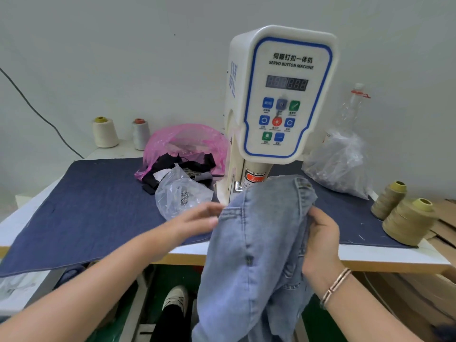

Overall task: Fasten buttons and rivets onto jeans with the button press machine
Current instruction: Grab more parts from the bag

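A pair of light blue jeans (256,243) hangs over the table's front edge, its waistband raised up against the base of the white servo button machine (283,95). My right hand (320,238) grips the waistband's right side, fingers curled round the denim. My left hand (197,218), blurred, lies with fingers stretched out against the left edge of the jeans. A clear plastic bag with small metal buttons (182,196) lies just behind my left hand. The machine's press point is hidden behind the jeans.
A dark blue cloth (86,206) covers the table. A pink bag (185,144) with dark scraps sits left of the machine, a clear bag (343,164) and bottle (352,107) right. Thread cones stand at back left (104,132) and right edge (407,220).
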Demonstrator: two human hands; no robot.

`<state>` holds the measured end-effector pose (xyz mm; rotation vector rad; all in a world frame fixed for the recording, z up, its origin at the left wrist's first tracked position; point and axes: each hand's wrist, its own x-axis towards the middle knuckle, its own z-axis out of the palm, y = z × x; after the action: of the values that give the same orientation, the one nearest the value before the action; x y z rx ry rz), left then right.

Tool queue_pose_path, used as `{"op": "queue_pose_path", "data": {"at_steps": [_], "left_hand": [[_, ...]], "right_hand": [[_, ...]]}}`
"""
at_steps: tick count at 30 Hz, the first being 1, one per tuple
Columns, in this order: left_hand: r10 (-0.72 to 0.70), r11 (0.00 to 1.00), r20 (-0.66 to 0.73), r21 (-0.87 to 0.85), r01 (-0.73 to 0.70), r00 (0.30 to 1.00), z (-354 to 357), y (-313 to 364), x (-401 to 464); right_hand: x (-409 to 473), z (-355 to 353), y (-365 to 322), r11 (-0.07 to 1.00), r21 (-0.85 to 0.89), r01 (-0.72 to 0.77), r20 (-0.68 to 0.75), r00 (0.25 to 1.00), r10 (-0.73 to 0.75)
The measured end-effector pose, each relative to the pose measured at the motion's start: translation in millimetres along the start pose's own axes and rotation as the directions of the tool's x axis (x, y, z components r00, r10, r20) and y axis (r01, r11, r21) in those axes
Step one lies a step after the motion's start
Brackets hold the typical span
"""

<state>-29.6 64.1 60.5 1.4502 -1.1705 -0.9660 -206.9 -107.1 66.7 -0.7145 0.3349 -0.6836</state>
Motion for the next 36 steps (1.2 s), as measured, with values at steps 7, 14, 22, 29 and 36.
{"op": "queue_pose_path", "data": {"at_steps": [7,14,22,29,36], "left_hand": [[0.099,0.988,-0.146,-0.107,-0.115,0.984,36.1,29.9,-6.1],[0.478,0.717,-0.113,0.622,-0.313,0.871,31.4,40.5,-6.7],[0.592,0.271,0.034,0.932,-0.239,0.805,43.3,30.4,-12.7],[-0.095,0.993,-0.021,0.062,0.096,0.995,34.3,30.0,-2.6],[-0.063,0.998,0.188,0.0,0.064,0.98,42.1,13.0,0.7]], "right_hand": [[12.6,3.4,-13.0,0.994,0.021,0.11,0.112,0.987,-0.112],[18.8,-19.5,-52.5,0.722,-0.682,0.116,0.254,0.964,0.085],[5.5,-11.2,-43.6,0.427,-0.902,-0.066,0.214,0.79,0.574],[5.9,8.7,-40.5,0.842,-0.539,0.028,0.601,0.713,0.361],[6.6,2.4,-41.1,0.938,-0.295,-0.184,0.558,0.763,0.325]]}}
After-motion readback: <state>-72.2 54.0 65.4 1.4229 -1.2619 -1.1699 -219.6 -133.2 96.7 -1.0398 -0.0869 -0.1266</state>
